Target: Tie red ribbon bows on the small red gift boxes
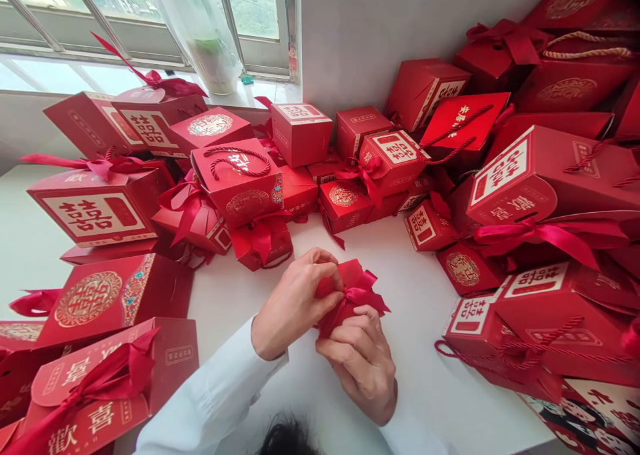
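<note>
From afar I'm seeing the left hand (300, 301) pinching the bow (361, 293); the right hand (361, 363) is curling, grip unclear, against the box (352, 272); it's sitting between them, probably light, crushable, wanting gentle side holds.

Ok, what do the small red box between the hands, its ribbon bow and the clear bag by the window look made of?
Small red box: likely card, fairly matte, with flat panels. Shiny red ribbon bow: probably satin, given its sheen and folds. Clear bag: likely thin plastic, see-through and wrinkled.
</note>
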Tool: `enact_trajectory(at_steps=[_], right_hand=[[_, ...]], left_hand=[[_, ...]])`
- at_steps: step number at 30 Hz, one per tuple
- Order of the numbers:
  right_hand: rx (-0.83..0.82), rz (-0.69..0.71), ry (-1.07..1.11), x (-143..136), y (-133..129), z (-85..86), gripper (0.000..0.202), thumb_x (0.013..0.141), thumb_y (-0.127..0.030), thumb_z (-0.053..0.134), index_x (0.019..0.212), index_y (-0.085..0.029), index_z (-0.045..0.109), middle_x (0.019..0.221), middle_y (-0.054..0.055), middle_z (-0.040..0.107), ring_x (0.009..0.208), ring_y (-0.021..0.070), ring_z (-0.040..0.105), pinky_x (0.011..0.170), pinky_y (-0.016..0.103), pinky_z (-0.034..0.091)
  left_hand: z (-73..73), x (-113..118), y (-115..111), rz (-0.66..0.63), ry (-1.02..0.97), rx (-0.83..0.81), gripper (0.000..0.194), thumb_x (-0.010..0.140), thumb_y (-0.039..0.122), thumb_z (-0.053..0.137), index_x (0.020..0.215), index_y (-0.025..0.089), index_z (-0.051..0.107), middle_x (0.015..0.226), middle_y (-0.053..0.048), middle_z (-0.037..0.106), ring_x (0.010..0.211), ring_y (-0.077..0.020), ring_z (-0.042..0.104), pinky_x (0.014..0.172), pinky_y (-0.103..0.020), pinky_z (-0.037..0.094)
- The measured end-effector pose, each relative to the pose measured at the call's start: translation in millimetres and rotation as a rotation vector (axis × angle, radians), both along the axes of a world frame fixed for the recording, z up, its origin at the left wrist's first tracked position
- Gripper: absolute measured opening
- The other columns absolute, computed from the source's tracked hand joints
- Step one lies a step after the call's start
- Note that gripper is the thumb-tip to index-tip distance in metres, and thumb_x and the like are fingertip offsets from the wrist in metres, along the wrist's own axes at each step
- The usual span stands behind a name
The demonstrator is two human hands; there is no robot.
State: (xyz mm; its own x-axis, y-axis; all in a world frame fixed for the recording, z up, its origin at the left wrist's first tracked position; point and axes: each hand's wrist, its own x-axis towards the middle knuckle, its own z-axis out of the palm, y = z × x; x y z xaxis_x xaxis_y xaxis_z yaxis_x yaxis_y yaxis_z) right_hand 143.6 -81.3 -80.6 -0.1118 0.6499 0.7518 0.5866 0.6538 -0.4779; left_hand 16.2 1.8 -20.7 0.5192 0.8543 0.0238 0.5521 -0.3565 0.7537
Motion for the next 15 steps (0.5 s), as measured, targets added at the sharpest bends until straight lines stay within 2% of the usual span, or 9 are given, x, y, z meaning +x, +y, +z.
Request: enact_trajectory(at_steps=[7, 11, 13, 15], right_hand=[[0.019, 0.067, -0.027, -1, 2, 0.3, 0.018, 0.088, -0.004, 0.051, 0.088, -0.018, 0.063, 0.070, 0.001, 0.064, 0.068, 0.0146, 0.053, 0.071, 0.034, 0.045], [0.041, 0.083, -0.072, 10, -1, 6.5, 0.015, 0.088, -0.017, 0.057, 0.103, -0.016, 0.061, 0.080, 0.005, 0.064, 0.073, 0.0177, 0.054, 0.068, 0.036, 0.045], [0.022, 0.006, -0.042, 19, -2, 8.8, 0.020, 0.090, -0.022, 0.055, 0.109, -0.017, 0.059, 0.086, 0.007, 0.061, 0.078, 0.0195, 0.054, 0.071, 0.037, 0.046], [-0.063, -0.166, 0.030, 30, -1, 9.7, 0.021, 0.090, -0.021, 0.053, 0.111, -0.020, 0.058, 0.092, 0.006, 0.059, 0.086, 0.0209, 0.054, 0.075, 0.038, 0.045]], left_hand=[[1.1, 0, 1, -0.027, 0.021, 0.008, 0.012, 0.078, 0.010, 0.056, 0.071, 0.019, 0.060, 0.102, 0.000, 0.056, 0.091, -0.0135, 0.056, 0.082, -0.024, 0.041], [9.6, -11, 0, -0.049, 0.090, 0.031, 0.012, 0.081, 0.016, 0.058, 0.091, 0.022, 0.059, 0.107, 0.000, 0.054, 0.090, -0.0140, 0.055, 0.082, -0.026, 0.042], [14.7, -21, -2, -0.016, 0.151, 0.045, 0.022, 0.083, 0.020, 0.058, 0.104, 0.024, 0.053, 0.106, 0.000, 0.053, 0.086, -0.0142, 0.055, 0.080, -0.027, 0.042], [18.9, -31, -5, -0.014, 0.219, 0.037, 0.021, 0.085, 0.025, 0.056, 0.105, 0.023, 0.049, 0.100, -0.001, 0.053, 0.080, -0.0144, 0.054, 0.076, -0.028, 0.043]])
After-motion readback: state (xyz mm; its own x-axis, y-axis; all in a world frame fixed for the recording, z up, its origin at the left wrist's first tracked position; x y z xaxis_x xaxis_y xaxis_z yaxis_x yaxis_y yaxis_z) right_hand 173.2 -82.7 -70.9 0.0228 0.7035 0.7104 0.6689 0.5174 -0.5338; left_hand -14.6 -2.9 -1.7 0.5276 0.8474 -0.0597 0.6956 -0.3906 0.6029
